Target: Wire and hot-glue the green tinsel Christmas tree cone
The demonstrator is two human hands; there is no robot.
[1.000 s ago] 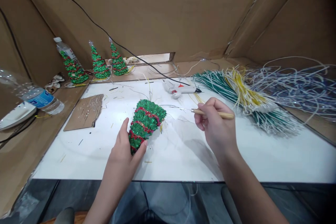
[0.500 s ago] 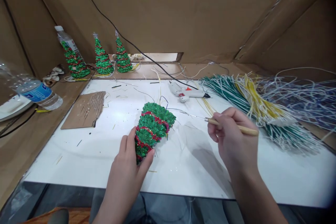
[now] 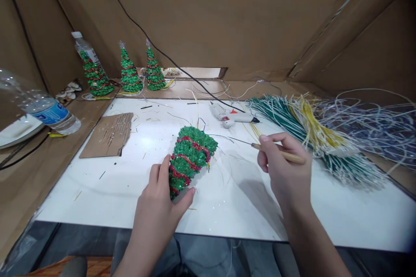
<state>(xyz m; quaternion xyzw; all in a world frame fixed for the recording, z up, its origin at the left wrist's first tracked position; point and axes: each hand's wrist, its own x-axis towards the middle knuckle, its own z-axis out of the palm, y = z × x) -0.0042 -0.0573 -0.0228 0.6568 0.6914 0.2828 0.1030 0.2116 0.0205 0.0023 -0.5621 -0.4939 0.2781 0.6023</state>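
A small glittery green Christmas tree [image 3: 191, 149] with red garland lies tilted on the white board, its wide base pointing away from me. My left hand [image 3: 164, 197] holds its narrow lower end, fingers along the left side and thumb at the right. Thin wires stick out around the base. My right hand [image 3: 284, 166] pinches the wooden handle of an awl [image 3: 295, 157]. The awl's thin metal shaft points left toward the tree's base, and its tip stops a little short of the tree.
A white glue gun [image 3: 232, 117] lies behind the tree. Bundles of green and yellow wires [image 3: 312, 125] spread at the right. A cardboard piece [image 3: 107, 136] lies left. Finished-looking trees [image 3: 130, 73] and water bottles [image 3: 53, 112] stand at the back left. A black cable [image 3: 169, 58] crosses the back.
My right hand has shifted slightly left, bringing the awl's shaft nearer the tree. My left thumb has lifted outward a little. The tree stays in nearly the same place.
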